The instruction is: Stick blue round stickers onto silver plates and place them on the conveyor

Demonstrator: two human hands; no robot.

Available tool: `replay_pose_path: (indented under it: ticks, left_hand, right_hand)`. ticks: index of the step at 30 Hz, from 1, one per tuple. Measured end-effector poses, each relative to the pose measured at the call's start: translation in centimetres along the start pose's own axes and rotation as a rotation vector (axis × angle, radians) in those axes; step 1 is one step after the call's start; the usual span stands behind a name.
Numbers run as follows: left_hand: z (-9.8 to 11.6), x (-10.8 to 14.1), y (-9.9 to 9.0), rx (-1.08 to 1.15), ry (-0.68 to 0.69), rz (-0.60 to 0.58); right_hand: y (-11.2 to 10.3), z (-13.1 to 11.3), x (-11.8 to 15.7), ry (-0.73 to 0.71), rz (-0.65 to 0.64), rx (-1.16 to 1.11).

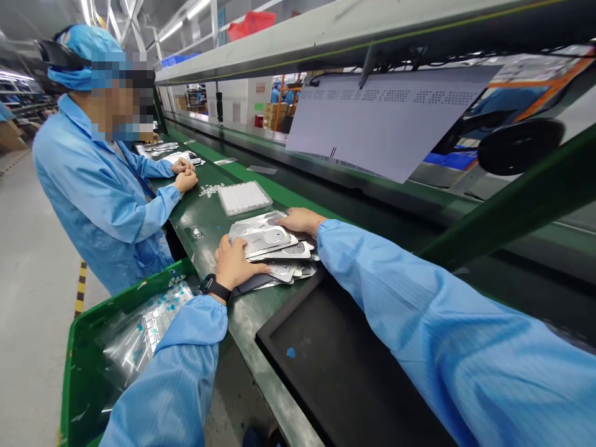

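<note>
Blue right sleeve (419, 316) foremost; both hands at a stack of flat silvery pieces (272, 239) on the green bench (190, 214).
Observed: the stack lies uneven, its pieces overlapping, just beyond the black tray (344, 372) and near the shallow white tray (245, 197). The left hand (235, 266), black watch (215, 287) at its wrist, touches the stack's left end, thumb and fingers spread wide apart. The right hand (300, 220) rests at the far side, fingertips on the upper pieces; its thumb is hidden, so whether it grips cannot be told. Beside the bench, the green bin (69, 372) contains clear plastic packaging (135, 341). A co-worker (97, 174) in blue stands farther along, hands close together above the bench edge.
</note>
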State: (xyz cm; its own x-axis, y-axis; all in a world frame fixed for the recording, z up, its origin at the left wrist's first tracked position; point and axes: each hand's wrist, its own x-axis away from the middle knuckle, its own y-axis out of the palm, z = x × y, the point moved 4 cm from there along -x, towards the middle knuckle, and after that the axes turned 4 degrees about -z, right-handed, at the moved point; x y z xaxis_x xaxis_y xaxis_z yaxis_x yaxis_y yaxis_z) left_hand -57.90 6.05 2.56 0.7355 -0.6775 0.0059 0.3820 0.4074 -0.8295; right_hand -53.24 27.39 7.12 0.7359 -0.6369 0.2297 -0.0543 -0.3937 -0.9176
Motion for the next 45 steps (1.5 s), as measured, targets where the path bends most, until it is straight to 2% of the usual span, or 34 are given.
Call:
replay_pose_path:
  ticks: [5,11,17,23,32,37,45]
  left_hand:
    - [0.2,0.4,0.0,-0.013,-0.024,0.033]
    - [0.8,0.9,0.1,-0.092,0.033,-0.028]
    - [1.2,1.3,0.3,-0.130,0.063,-0.005]
    - [1.8,1.9,0.5,-0.196,0.042,-0.006]
    - [2.4,2.3,0.9,-0.184,0.016,0.036]
    - [2.5,2.3,1.0,-0.160,-0.003,0.069]
    - [2.5,2.3,1.1,-0.086,-0.025,0.083]
  right_hand:
    - [-0.5,-0.9,1.8,0.002,-0.071,0.078]
    - [-1.2,0.5,2.9,0.086,-0.109,-0.130]
    - [-1.1,1.5,3.6,0.142,-0.103,-0.176]
    - [0.0,1.2,4.0,0.187,-0.197,-0.548]
    - [0.3,1.5,4.2,0.158,-0.272,-0.717]
    - [0.6,1.4,4.2,0.106,-0.410,-0.778]
    - [0.9,2.0,4.5,0.060,-0.488,-0.875]
